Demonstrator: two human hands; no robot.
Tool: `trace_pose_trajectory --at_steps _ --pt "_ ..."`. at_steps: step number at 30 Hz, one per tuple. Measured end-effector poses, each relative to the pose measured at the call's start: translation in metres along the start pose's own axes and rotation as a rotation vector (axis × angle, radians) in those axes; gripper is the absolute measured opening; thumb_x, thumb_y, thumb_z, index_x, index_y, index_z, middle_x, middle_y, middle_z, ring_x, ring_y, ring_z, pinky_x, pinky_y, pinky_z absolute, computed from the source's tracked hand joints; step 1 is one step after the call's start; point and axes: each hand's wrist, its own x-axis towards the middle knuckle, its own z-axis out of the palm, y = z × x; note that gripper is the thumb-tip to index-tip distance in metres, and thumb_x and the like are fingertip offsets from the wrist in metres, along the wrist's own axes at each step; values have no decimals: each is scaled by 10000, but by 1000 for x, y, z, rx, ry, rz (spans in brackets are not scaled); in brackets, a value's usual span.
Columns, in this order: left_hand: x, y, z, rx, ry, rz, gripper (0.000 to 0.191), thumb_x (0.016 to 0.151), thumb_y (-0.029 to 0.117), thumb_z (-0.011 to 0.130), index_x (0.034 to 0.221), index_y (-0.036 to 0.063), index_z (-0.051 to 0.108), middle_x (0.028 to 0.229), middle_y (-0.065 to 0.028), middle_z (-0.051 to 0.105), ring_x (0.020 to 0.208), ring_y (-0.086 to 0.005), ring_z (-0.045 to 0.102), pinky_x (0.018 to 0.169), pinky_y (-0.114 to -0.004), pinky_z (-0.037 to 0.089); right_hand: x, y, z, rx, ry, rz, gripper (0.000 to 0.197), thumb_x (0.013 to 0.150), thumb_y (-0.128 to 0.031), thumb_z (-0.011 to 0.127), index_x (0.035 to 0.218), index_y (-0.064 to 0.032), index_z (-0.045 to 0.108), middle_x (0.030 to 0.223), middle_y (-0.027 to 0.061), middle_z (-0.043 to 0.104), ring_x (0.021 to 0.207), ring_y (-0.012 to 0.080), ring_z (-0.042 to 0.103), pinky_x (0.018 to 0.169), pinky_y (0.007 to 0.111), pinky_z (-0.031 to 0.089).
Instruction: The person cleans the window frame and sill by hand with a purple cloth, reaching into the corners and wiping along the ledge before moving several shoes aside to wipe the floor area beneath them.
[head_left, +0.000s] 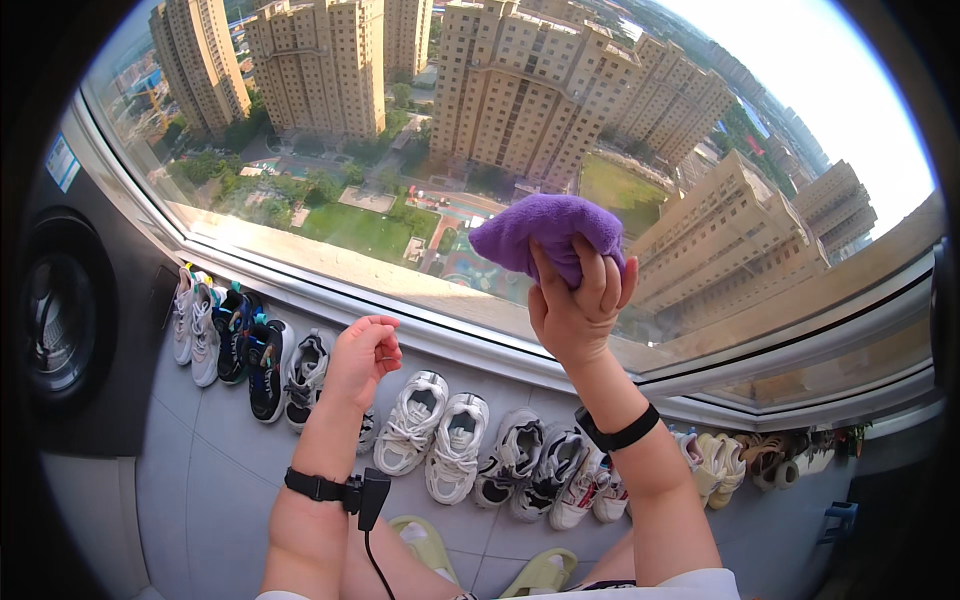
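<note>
My right hand (581, 300) holds a bunched purple microfibre cloth (551, 232) up against a large window pane (360, 217), right of the middle of the view. Fingers are spread over the cloth's lower side. Lower and to the left, my left hand (366, 356) hangs above the row of shoes with its fingers loosely curled; nothing shows in it. A black strap with a small device and a cable is on my left forearm, and a black band is around my right wrist.
Pairs of shoes, among them white sneakers (456, 450), line the tiled floor (225, 480) below the window frame (450, 330). A dark front-loading washing machine (112, 322) stands at the left. A blue stool (838, 521) is at the far right. Tall buildings show outside.
</note>
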Motion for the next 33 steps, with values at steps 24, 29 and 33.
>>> trace_pose_trajectory --at_steps 24,29,33 --pt "21 27 -38 -449 182 157 157 825 73 499 976 54 541 676 0 504 614 -123 506 567 -283 440 -93 -83 140 -85 -662 -922 421 839 -210 436 1239 -137 546 1410 -30 372 1343 124 250 1137 359 129" --pt "15 32 -57 -476 213 165 169 831 88 512 996 58 531 679 1 497 610 -121 494 573 -274 429 -41 -127 150 -34 -553 -1012 419 828 -183 449 1231 -129 548 1407 -28 381 1359 117 214 1148 366 106" --pt "17 36 -70 -565 285 146 167 826 79 519 993 68 527 678 2 490 605 -117 480 580 -263 423 91 -156 96 220 -35 -449 339 791 -191 537 1115 -144 624 1338 27 474 1325 182 317 1103 429 168"
